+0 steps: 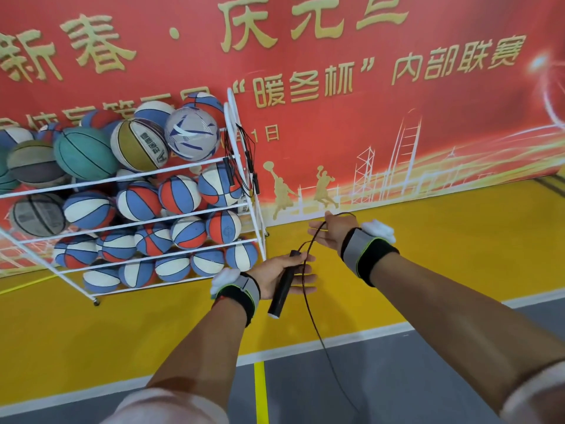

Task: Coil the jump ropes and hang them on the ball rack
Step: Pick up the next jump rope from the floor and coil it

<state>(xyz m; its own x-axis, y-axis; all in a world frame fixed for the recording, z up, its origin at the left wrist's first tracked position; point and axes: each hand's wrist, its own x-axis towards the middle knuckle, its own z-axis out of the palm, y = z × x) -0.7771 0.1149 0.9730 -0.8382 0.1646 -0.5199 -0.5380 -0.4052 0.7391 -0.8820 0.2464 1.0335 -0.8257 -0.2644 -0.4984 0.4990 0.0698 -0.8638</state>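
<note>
A black jump-rope handle [282, 286] lies slanted across the palm of my left hand [282, 275], thumb over its top end and fingers stretched out past it. Its thin black cord [308, 249] rises in a loop to my right hand [331, 229], which pinches it a little higher and farther out. From there the cord falls past my left fingers and trails down to the floor. The white wire ball rack [241, 166] stands to the left. Other black jump ropes [249, 162] hang coiled on its right end frame.
The rack is packed with basketballs [180, 194] on several shelves and sits on small wheels [96, 302]. A red banner wall [397, 102] runs behind it. The floor is yellow [428, 264] near the wall, then a white line [336, 338] and grey court.
</note>
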